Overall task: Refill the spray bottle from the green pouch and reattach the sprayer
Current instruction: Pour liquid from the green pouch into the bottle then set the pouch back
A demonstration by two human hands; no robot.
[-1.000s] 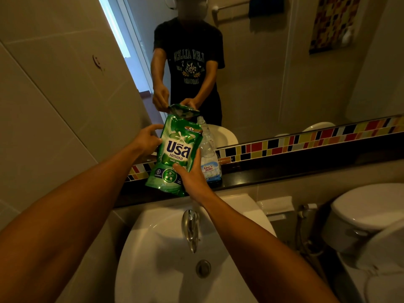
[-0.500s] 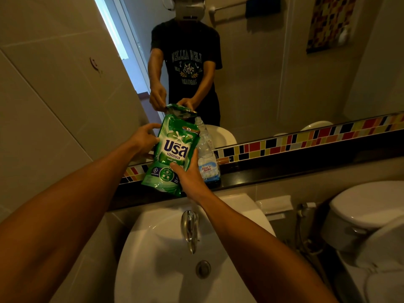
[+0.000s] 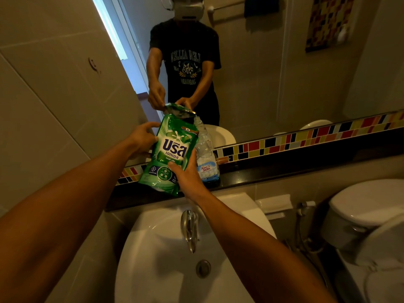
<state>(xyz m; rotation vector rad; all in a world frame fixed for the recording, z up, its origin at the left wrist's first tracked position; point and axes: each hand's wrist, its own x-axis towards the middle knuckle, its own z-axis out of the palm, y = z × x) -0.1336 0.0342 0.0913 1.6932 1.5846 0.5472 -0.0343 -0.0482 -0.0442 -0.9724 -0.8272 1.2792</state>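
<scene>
The green pouch [image 3: 172, 154] carries big white Thai lettering on a dark blue patch across its front, with a smaller line of Thai script under it and a still smaller line below that, too fine to read. Round white emblems sit near its bottom, their wording too small to make out. Just right of it, on the far ledge, the clear spray bottle [image 3: 206, 162] has a pale label reading "King's Stella" in red. In the mirror, the person's dark T-shirt [image 3: 185, 62] shows reversed pale letters, "LEN ALLEN" once flipped back, with a crest and another mirrored word below, not legible.
</scene>
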